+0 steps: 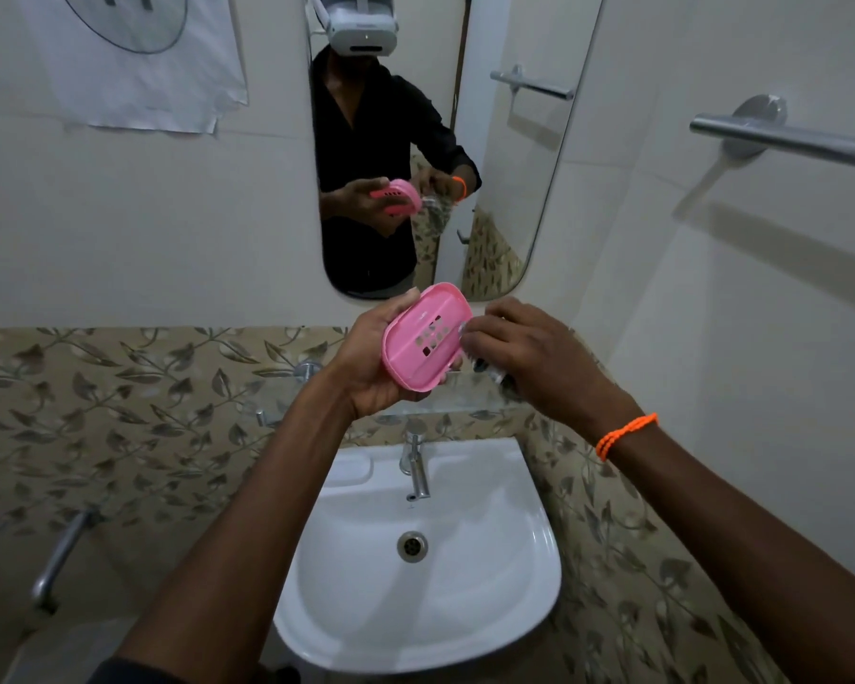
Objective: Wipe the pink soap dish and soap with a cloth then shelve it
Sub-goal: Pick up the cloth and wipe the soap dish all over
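Observation:
My left hand (371, 367) holds the pink soap dish (425, 335) tilted up in front of the mirror, its slotted inside facing me. No soap is visible in it. My right hand (529, 357) is closed around a grey patterned cloth (489, 372), mostly hidden under the fingers, and presses against the dish's right rim. Both hands are above the glass shelf (445, 394), which runs along the wall over the sink.
A white sink (465, 609) with a chrome tap (415, 466) lies below my arms. A mirror (504, 165) hangs on the wall ahead. A metal towel bar (786, 138) juts from the right wall. A pipe (60, 560) sticks out at the lower left.

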